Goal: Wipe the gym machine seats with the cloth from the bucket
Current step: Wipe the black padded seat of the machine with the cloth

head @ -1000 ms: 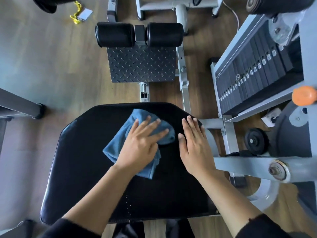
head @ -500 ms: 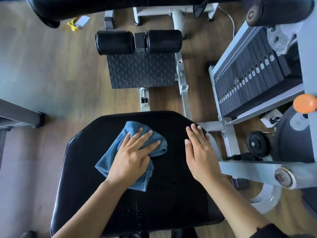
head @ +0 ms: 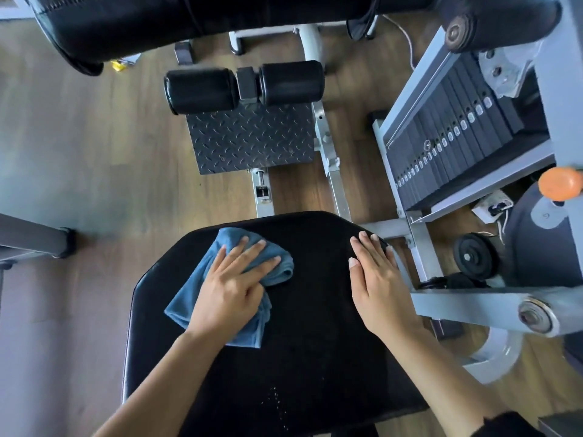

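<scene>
A black padded machine seat (head: 309, 335) fills the lower middle of the head view. A crumpled blue cloth (head: 189, 298) lies on its far left part. My left hand (head: 230, 288) presses flat on the cloth with its fingers spread, pointing up and right. My right hand (head: 378, 285) rests palm down on the seat's right edge, fingers together, holding nothing. No bucket is in view.
Beyond the seat stand a diamond-plate footrest (head: 252, 140) and two black roller pads (head: 243, 86). A weight stack (head: 454, 143) in a grey frame sits at right, with an orange knob (head: 560, 183). A large black pad (head: 189, 23) spans the top. The floor is wood.
My left hand has slid the cloth leftward across the seat. My right hand stays on the right edge. My head has tilted up, so the seat sits lower in view.
</scene>
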`<action>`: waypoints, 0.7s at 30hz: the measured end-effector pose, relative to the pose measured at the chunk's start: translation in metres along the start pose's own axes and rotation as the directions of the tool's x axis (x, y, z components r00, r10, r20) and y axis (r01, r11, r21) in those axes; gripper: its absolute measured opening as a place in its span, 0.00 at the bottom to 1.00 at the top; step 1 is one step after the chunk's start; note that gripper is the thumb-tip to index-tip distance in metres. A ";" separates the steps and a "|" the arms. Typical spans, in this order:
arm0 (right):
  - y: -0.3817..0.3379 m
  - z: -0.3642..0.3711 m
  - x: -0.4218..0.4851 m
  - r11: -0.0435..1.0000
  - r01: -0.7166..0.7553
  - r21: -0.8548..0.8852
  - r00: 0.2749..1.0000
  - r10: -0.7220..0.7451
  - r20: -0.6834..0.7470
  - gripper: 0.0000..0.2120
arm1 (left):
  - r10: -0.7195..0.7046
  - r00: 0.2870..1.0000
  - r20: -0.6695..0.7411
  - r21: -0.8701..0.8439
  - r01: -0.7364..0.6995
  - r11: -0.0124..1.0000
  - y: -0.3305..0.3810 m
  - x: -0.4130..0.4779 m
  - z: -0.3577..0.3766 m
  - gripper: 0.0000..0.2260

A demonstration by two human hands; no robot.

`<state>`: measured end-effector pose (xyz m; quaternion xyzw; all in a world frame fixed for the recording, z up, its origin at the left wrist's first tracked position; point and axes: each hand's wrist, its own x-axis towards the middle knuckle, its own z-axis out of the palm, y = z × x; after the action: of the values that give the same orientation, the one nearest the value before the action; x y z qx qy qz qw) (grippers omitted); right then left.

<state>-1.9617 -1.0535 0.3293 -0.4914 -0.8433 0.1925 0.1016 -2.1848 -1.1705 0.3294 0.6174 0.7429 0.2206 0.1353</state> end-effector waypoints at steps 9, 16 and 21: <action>-0.002 0.004 0.000 0.998 -0.062 0.023 0.998 0.062 0.018 0.24 | 0.124 0.988 0.091 0.008 -0.125 0.992 0.015 0.005 0.006 0.22; 0.002 -0.007 -0.020 0.993 -0.090 0.071 0.995 0.087 0.044 0.27 | -0.163 0.987 -0.017 0.025 0.163 0.986 -0.015 0.002 -0.010 0.21; 0.005 -0.013 -0.044 0.989 -0.094 0.110 0.995 0.089 0.047 0.26 | 0.097 0.991 0.093 -0.017 -0.096 0.995 0.040 -0.012 0.011 0.22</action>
<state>-1.9316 -1.0866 0.3396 -0.5191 -0.8096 0.2542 0.1024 -2.1426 -1.1744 0.3393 0.6613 0.7037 0.2022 0.1631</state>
